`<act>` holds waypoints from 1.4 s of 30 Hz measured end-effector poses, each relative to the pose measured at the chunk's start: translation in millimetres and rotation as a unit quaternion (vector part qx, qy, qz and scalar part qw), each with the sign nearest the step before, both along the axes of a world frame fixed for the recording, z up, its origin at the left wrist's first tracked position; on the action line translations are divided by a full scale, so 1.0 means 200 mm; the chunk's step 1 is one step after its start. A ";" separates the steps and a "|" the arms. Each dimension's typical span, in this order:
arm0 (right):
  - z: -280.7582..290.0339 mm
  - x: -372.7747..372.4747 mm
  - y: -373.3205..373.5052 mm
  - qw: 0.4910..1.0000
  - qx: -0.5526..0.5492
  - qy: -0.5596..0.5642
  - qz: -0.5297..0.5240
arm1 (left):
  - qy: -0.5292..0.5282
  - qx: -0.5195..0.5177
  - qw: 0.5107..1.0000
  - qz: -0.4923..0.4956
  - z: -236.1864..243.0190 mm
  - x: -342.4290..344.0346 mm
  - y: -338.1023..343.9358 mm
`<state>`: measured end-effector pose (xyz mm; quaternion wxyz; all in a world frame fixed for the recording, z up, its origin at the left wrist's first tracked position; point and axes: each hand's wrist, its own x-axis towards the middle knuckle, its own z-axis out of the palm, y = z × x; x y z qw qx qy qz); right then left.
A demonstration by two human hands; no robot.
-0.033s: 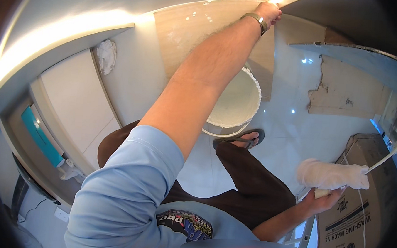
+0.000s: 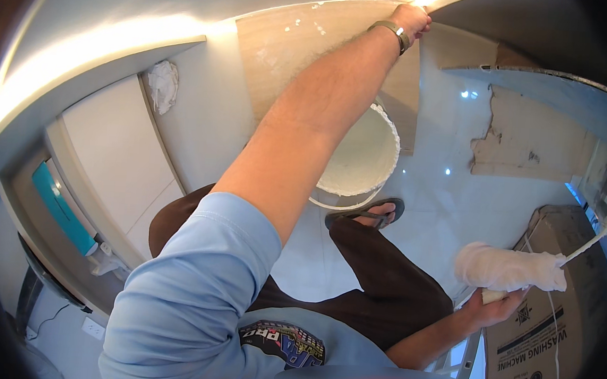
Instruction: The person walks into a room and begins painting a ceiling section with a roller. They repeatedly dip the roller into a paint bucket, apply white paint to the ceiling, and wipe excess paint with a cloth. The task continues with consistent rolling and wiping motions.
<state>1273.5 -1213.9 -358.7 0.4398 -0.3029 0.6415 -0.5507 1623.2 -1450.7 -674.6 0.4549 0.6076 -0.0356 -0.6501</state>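
Note:
My left arm stretches up and across to the wall's upper edge beside a bright light. There my left hand is closed, with a watch on its wrist; what its fingers hold, if anything, is hidden. Low on the right, my right hand is closed round a pale piece at the underside of a white, fluffy paint roller. A thin rod runs from the roller's end toward the upper right. Beneath my left forearm stands a round white bucket, its rim crusted with white, partly hidden by the arm.
A large cardboard box stands at the lower right, by a metal ladder. Torn cardboard lies on the floor. A wooden board is behind the bucket. On the left are a lit shelf and a crumpled white bag.

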 end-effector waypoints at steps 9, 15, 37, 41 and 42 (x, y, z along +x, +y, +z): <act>-0.01 0.09 -0.08 0.952 -0.033 0.303 0.015 | -0.002 -0.008 0.994 0.109 -0.04 0.06 0.05; 0.00 0.03 -0.12 0.989 -0.049 0.088 -0.112 | -0.069 -0.048 0.990 0.109 -0.15 0.02 0.00; -0.05 -0.19 -0.18 0.992 -0.118 -0.026 -0.028 | -0.085 -0.132 0.986 0.054 0.06 0.02 0.01; -0.05 -0.13 -0.18 0.988 -0.127 0.061 -0.058 | -0.049 -0.138 0.982 0.119 0.07 0.04 0.01; -0.05 -0.12 -0.19 0.985 -0.136 0.085 -0.056 | -0.046 -0.136 0.979 0.145 0.06 0.04 0.01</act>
